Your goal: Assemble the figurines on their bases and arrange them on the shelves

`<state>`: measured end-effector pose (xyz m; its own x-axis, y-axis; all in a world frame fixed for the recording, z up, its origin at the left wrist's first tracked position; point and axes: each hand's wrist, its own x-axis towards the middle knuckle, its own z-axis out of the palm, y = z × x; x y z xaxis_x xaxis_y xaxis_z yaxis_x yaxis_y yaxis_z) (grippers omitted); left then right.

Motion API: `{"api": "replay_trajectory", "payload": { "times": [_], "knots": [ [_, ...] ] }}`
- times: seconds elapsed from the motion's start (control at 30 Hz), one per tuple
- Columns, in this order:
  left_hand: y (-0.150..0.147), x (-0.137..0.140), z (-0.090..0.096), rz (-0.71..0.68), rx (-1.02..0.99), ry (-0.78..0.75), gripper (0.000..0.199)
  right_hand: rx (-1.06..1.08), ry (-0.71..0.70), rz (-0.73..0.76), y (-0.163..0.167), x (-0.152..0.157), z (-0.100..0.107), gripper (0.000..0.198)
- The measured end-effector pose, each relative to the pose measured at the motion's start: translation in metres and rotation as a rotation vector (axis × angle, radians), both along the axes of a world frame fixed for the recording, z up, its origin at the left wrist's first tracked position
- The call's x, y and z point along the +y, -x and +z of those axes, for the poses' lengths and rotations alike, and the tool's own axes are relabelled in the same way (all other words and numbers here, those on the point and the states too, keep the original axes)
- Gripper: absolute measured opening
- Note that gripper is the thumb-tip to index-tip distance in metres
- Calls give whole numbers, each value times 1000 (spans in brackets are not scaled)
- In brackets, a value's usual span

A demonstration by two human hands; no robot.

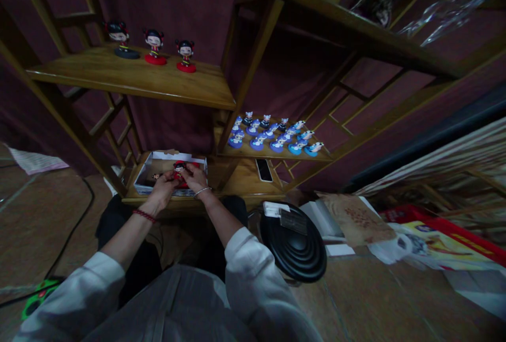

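Observation:
Both hands hold one small black-haired, red figurine (179, 169) over a white cardboard box (147, 165). My left hand (165, 186) grips it from the left, and my right hand (194, 177) closes on it from the right. The fingers partly cover its body and base. Inside the box, left of my left hand, lies another small dark figurine (156, 176). The box rests on the low wooden shelf (221, 178). More red lies behind my fingers in the box, too covered to make out.
Three similar figurines (153, 46) stand on the upper left shelf (130, 76). Several blue and purple figurines (259, 140) fill the right shelf. A phone (264, 170) lies below them. Beside my right leg is a round black stool (294, 250); a cable (81, 221) crosses the floor at left.

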<state>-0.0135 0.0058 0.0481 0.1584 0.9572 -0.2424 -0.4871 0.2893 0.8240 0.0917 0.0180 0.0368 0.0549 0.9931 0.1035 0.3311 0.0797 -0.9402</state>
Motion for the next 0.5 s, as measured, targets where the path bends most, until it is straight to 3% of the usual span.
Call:
{"api": "replay_trajectory", "payload": {
  "times": [0.5],
  "knots": [
    [10, 0, -25, 28, 38, 43, 27, 27, 40, 0, 7, 8, -31, 19]
  ]
}}
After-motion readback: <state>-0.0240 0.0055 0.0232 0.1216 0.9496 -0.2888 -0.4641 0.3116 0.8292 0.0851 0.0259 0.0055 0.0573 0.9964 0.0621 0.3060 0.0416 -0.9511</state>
